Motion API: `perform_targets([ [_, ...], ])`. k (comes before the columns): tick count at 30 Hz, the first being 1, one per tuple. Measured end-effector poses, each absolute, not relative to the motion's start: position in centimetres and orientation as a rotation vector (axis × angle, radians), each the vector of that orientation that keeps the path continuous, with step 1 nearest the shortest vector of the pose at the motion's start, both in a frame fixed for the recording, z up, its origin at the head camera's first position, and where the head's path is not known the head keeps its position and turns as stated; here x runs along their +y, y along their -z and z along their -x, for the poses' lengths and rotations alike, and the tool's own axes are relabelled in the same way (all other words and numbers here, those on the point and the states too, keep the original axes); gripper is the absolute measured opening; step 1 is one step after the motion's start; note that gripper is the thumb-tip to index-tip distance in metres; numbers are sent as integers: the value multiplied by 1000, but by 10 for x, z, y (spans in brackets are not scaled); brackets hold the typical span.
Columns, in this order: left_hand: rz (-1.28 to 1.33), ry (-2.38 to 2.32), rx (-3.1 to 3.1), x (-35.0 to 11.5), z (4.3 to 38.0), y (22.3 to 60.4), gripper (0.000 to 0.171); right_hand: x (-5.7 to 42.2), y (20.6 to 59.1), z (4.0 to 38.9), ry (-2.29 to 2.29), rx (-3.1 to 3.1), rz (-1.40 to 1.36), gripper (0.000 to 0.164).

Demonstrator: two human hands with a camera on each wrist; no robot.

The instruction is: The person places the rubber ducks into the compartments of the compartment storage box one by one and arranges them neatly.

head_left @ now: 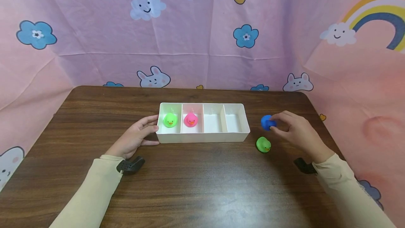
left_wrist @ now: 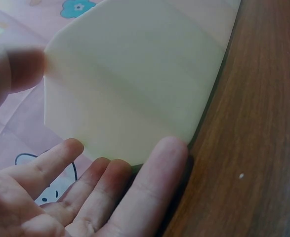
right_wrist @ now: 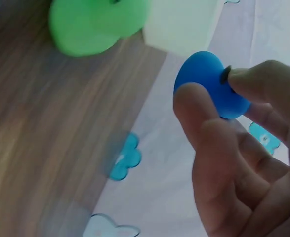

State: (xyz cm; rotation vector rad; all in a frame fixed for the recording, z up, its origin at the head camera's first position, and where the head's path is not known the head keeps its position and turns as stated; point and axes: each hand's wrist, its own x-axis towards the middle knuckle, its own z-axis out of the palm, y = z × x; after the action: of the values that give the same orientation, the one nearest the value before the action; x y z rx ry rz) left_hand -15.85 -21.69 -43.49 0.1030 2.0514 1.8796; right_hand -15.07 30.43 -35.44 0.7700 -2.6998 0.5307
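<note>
My left hand (head_left: pixel 137 136) holds the left end of a white divided box (head_left: pixel 202 138), its thumb and fingers spread across that end wall. In the left wrist view, fingertips (left_wrist: pixel 172 148) touch the wall's edges. In the two left compartments sit a light green toy duck (head_left: pixel 170 120) and a pink toy duck (head_left: pixel 191 119). To the right of the box, my right hand (head_left: pixel 299 133) pinches a blue toy duck (head_left: pixel 267 122) between thumb and fingers; its face is hidden. A darker green toy duck (head_left: pixel 263 145) lies on the table just below the blue one.
The brown wooden table (head_left: pixel 202 185) extends around the box. A pastel curtain (head_left: pixel 190 38) with rainbows, clouds and rabbits hangs behind the table and down its sides. Each wrist wears a dark strap (head_left: pixel 130 165) over a cream sleeve.
</note>
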Motion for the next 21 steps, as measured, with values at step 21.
perform_targets([
  [21,-107,-1874,2051,-217,158,433,67,217,339,171,-669,-2691,-950,25],
])
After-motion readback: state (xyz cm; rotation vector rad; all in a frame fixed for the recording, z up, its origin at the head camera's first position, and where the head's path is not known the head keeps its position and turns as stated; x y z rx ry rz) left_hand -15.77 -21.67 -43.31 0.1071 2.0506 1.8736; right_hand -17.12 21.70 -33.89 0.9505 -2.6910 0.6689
